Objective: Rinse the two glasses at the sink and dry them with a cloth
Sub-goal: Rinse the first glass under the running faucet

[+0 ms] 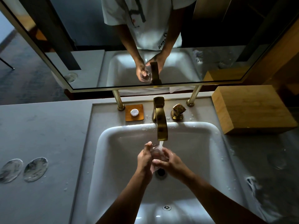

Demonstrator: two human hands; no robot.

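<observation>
Both of my hands hold one clear glass under the water stream that runs from the gold faucet. My left hand grips the glass from the left with its fingers curled over the rim side. My right hand wraps it from the right, thumb across the front. The glass hangs over the drain of the white sink. A faint clear shape on the right counter may be the second glass; I cannot tell. A white cloth shows below the mirror's edge.
A gold tap handle and an amber soap dish stand behind the basin. A wooden box sits at the back right. Two round clear discs lie on the left counter. Crumpled clear wrap lies on the wet right counter.
</observation>
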